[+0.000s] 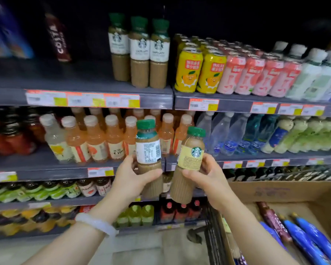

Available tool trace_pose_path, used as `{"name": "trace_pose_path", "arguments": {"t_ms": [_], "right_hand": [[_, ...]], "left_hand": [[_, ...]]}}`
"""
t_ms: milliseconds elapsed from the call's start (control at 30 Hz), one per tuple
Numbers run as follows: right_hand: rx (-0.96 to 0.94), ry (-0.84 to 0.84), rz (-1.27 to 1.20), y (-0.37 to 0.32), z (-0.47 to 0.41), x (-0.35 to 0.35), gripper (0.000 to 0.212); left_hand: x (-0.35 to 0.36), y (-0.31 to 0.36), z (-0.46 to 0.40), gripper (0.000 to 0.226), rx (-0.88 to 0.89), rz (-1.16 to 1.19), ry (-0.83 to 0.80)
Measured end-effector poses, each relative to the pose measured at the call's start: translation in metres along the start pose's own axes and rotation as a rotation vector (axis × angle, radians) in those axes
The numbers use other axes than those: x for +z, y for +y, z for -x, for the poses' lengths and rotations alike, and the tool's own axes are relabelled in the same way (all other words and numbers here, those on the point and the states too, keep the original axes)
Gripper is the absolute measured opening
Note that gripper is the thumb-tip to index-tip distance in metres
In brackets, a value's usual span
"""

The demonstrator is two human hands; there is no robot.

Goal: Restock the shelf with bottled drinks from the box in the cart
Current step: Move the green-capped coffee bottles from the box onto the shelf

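Note:
My left hand [131, 177] grips a green-capped coffee bottle with a white label [148, 148], held upright in front of the middle shelf. My right hand [206, 176] grips a second green-capped coffee bottle with a yellow label [191, 155], tilted slightly left. The two bottles are close together, side by side. Three matching coffee bottles [139, 52] stand on the top shelf [96, 83], with bare shelf to their left. The cardboard box [283, 192] sits in the cart at lower right, holding blue bottles [311, 240] and a dark red bottle [271, 220].
Yellow cans [199, 71], pink cans and white bottles fill the top shelf's right side. A dark red Costa bottle [57, 39] stands at top left. Orange juice bottles [96, 138] and clear water bottles [225, 131] crowd the middle shelf. The cart's wire edge [212, 236] stands below my right wrist.

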State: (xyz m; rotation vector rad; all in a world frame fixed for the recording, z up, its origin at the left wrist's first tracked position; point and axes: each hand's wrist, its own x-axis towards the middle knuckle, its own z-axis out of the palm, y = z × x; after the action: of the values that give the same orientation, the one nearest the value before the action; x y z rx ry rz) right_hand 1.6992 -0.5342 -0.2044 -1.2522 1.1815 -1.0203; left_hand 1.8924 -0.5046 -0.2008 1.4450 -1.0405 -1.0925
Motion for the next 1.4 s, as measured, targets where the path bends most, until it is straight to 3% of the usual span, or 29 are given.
{"name": "trace_pose_path", "arguments": {"t_ms": [200, 400, 733, 1133, 1400], "right_hand": [[-0.113, -0.090, 0.009, -0.041, -0.007, 0.091, 0.044], [-0.219, -0.133, 0.034, -0.077, -0.021, 0.136, 0.045], [-0.408, -0.071, 0.003, -0.139, -0.064, 0.165, 0.046], [-0.527, -0.039, 0.028, -0.169, -0.147, 0.185, 0.048], [-0.547, 0.006, 0.055, -0.171, -0.177, 0.199, 0.047]], "left_hand": [[-0.090, 0.029, 0.010, 0.053, 0.101, 0.024, 0.144], [-0.136, 0.063, 0.000, 0.043, 0.186, 0.115, 0.188], [-0.163, 0.109, -0.053, 0.049, 0.275, 0.093, 0.176], [-0.181, 0.149, -0.150, 0.047, 0.423, -0.044, 0.305], [-0.188, 0.143, -0.216, 0.056, 0.367, -0.122, 0.340]]}}
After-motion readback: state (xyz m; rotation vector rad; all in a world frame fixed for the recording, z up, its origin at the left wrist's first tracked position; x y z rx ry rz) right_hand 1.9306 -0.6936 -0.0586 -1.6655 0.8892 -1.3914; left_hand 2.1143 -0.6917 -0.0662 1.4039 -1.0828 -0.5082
